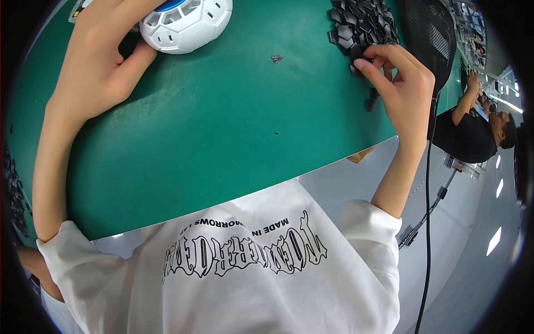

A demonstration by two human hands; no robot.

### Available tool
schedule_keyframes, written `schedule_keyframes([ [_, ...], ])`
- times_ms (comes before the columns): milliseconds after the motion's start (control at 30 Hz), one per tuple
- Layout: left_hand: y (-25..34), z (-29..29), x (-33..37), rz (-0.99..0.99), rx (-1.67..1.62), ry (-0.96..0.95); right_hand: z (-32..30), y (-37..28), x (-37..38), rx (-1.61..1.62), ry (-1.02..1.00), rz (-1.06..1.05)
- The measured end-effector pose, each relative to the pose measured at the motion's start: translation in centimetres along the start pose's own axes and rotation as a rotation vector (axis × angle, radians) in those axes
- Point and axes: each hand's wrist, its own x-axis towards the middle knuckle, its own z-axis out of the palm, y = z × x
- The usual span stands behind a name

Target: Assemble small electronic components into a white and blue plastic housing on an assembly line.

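Observation:
At the upper left, my left hand is closed around the side of a white ball-shaped plastic shell with panel seams, slots and openings. Part of a blue piece shows at its top, and the picture's upper edge cuts it off. Over on the right, my right hand has thumb and forefinger bent together at the near edge of a pile of small black flat angular pieces. One black piece sits at those fingertips, partly covered by them.
A green table lies under both hands. Beside the pile stands a black mesh object, with a black cable hanging down. Small dark scraps and loose black pieces lie about. Another person sits at the right.

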Motion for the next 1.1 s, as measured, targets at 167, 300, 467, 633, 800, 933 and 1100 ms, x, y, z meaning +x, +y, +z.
schedule_keyframes([
  [167,-0.5,0.1,-1.4,-0.022,0.061,0.037,0.3,-0.3,0.5,-0.081,0.05,-0.097],
  [300,-0.7,-0.4,-2.4,-0.061,0.123,0.043,-0.2,-1.2,-0.2,0.055,0.183,-0.059],
  [467,-0.1,-1.5,-0.8,-0.071,0.012,0.012,1.1,-4.5,2.3,0.398,0.267,-0.175],
  [633,0.5,-1.8,-1.1,-0.101,-0.1,0.013,1.4,-10.5,5.4,0.584,0.062,-0.347],
  [800,2.5,-0.2,-1.5,-0.555,-0.133,-0.115,0.8,-11.9,6.6,0.262,0.062,-0.57],
  [933,1.3,0.0,-0.7,-0.175,-0.136,0.074,1.7,-12.4,7.4,0.042,0.141,-0.773],
  [1100,3.1,0.5,-1.0,-0.405,-0.212,0.087,0.5,-15.6,6.9,-0.09,0.001,-0.437],
])
